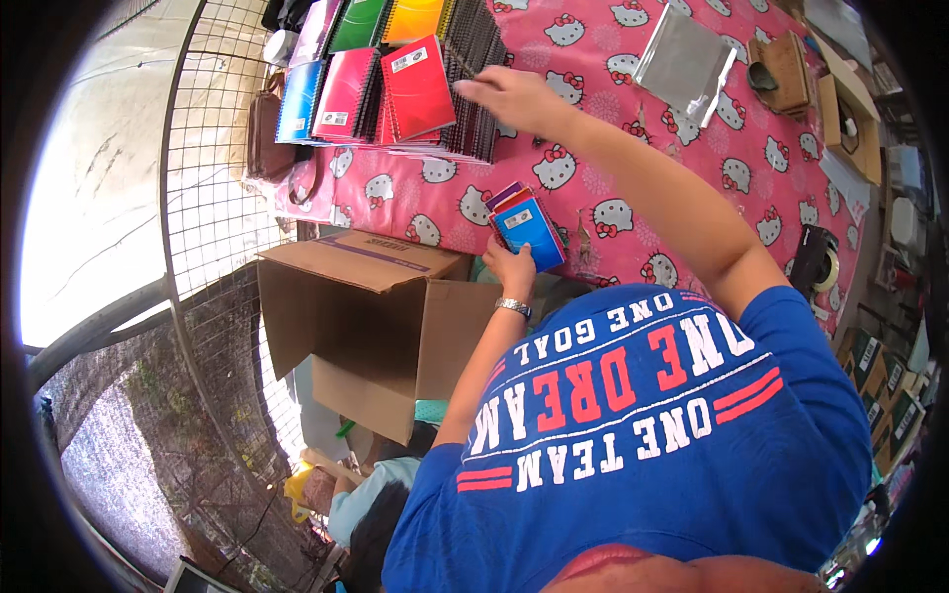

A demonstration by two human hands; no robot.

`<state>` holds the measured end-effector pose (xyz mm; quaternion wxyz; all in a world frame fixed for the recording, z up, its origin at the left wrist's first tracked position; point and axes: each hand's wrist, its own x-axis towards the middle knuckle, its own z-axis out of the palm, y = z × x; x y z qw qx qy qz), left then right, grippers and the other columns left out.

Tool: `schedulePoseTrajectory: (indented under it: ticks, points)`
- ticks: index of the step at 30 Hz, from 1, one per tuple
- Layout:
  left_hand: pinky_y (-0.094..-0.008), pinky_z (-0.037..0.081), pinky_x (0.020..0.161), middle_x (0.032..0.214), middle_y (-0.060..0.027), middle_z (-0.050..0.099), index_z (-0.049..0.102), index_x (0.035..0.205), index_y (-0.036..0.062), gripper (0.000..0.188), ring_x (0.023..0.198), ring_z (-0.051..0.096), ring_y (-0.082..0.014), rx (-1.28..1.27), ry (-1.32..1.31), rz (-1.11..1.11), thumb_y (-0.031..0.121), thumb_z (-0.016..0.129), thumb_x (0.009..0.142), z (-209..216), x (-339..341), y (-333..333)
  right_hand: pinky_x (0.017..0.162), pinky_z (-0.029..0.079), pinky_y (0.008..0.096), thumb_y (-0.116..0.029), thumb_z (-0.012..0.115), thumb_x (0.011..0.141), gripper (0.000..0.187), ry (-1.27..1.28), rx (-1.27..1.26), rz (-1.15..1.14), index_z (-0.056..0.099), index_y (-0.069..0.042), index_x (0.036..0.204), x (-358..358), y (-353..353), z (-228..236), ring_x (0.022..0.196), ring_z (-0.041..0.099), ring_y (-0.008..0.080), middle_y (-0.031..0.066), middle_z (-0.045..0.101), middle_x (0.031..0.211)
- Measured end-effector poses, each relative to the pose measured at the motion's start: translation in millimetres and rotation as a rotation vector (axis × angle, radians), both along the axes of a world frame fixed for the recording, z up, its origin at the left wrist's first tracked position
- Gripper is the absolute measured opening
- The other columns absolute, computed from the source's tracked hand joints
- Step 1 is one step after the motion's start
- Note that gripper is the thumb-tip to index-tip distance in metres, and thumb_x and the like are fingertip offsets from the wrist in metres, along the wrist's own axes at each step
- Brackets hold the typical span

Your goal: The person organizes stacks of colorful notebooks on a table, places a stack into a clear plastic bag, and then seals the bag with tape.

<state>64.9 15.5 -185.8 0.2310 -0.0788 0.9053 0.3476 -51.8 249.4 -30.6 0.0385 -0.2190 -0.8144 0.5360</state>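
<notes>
Near the table's front edge, my left hand (512, 265) grips a small stack of spiral notebooks with a blue notebook (526, 229) on top. Red, orange and purple covers peek out behind it. My right hand (514, 99) is over the right side of the large notebook piles, its fingers pinched on a thin, dark, edge-on piece that looks like a spiral notebook (461, 61). Just left of those fingers, a red notebook (417, 89) lies slanted on its pile. Pink (346, 91), light blue (299, 99), green (356, 25) and yellow (413, 20) notebooks top the neighbouring piles.
A pink cartoon-print cloth (613, 215) covers the table. Clear plastic sleeves (684, 64) lie at the far right. An open cardboard box (346, 326) stands left of me, by a wire grid (213, 128). A tape dispenser (816, 259) sits right. Another person (371, 499) is lower left.
</notes>
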Motion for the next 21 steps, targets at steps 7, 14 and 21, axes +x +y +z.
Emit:
schedulePoseTrajectory:
  ticks: [7, 14, 21]
  points:
    - [-0.0437, 0.03, 0.104, 0.13, -0.0252, 0.035, 0.033, 0.134, -0.0039, 0.072, 0.12, 0.038, -0.039, 0.054, 0.142, 0.01, 0.009, 0.072, 0.075, 20.8, -9.5, 3.6, 0.065, 0.049, 0.0378, -0.054, 0.059, 0.085, 0.054, 0.005, 0.126, 0.152, 0.064, 0.0, 0.076, -21.8, -19.2, 7.0, 0.07, 0.063, 0.0302, 0.0161, 0.063, 0.069]
    - [-0.0309, 0.04, 0.092, 0.12, -0.0128, 0.046, 0.041, 0.127, -0.0024, 0.043, 0.106, 0.048, -0.0201, 0.668, 0.222, 0.283, 0.008, 0.059, 0.089, 90.5, -71.8, 9.7, 0.067, 0.047, 0.0293, -0.047, 0.061, 0.087, 0.045, 0.089, -0.062, -0.139, 0.067, -0.003, 0.091, 48.7, 52.4, -11.2, 0.069, 0.056, 0.0138, 0.0047, 0.061, 0.076]
    - [-0.0246, 0.043, 0.078, 0.098, -0.0035, 0.059, 0.057, 0.107, -0.0012, 0.019, 0.087, 0.054, -0.011, 0.712, 0.229, 0.086, 0.008, 0.055, 0.091, 84.7, -64.8, 23.8, 0.101, 0.034, 0.0586, -0.043, 0.065, 0.082, 0.07, -0.841, 0.56, -0.253, 0.035, -0.022, 0.141, 308.7, 132.0, -168.7, 0.13, 0.033, 0.0386, 0.0141, 0.03, 0.145]
